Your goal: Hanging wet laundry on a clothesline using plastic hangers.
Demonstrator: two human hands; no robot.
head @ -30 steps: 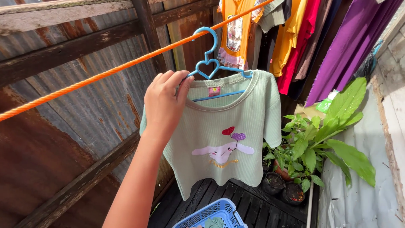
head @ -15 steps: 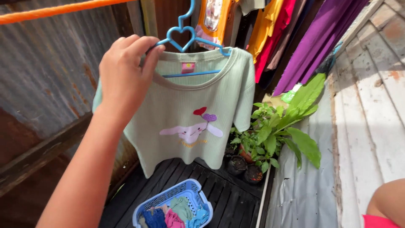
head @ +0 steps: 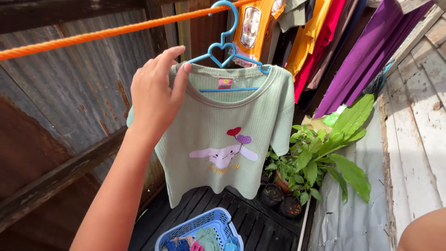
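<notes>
A pale green ribbed T-shirt [head: 227, 135] with a cartoon animal print hangs on a blue hanger [head: 222, 51] with a heart-shaped neck. The hanger is hooked over an orange rope [head: 93, 35]. My left hand [head: 155, 93] reaches up from the lower left and grips the shirt's left shoulder beside the collar, thumb on the front. My right hand is out of view; only a patch of bare skin [head: 425, 232] shows at the bottom right corner.
More clothes in orange, yellow, red and purple [head: 371, 51] hang further along the rope. A blue laundry basket [head: 200, 232] with clothes sits on the dark slatted floor below. Potted leafy plants [head: 320, 158] stand to the right. A rusty corrugated metal wall [head: 60, 107] is on the left, a white plank wall [head: 418, 139] on the right.
My left hand stays on the shirt's shoulder while the view shifts; the rope, hanger and shirt stay in place. The basket has come into view below.
</notes>
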